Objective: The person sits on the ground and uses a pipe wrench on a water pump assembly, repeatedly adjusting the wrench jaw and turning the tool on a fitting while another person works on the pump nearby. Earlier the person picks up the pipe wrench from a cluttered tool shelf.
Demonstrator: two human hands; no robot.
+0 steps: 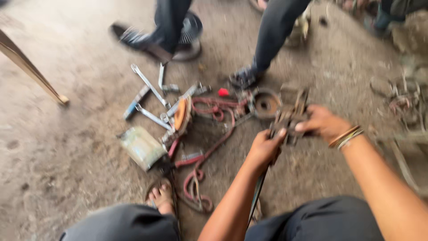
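1. Left hand (264, 149) is closed round a long dark tool (257, 192), tip at the part.
2. Right hand (322, 122) grips the grimy metal part (290, 114), held just above the dirt floor (67, 147).
3. Work looks midway: part in hand, wrenches (149, 85) and red cable (209, 147) scattered.
4. The part is dark, greasy, blurred.

Your left hand (264, 149) grips a long dark tool (257, 194) while your right hand (323, 122), bangles (346, 137) at the wrist, closes on a grimy metal part (290, 114) above the dirt floor (67, 147). Near your sandalled foot (161, 196) lie wrenches (149, 85), a red cable (209, 147), an angle grinder (180, 117) and a rusty round disc (266, 103). Beyond them, another person's legs (276, 33) stand beside a small fan (189, 31).
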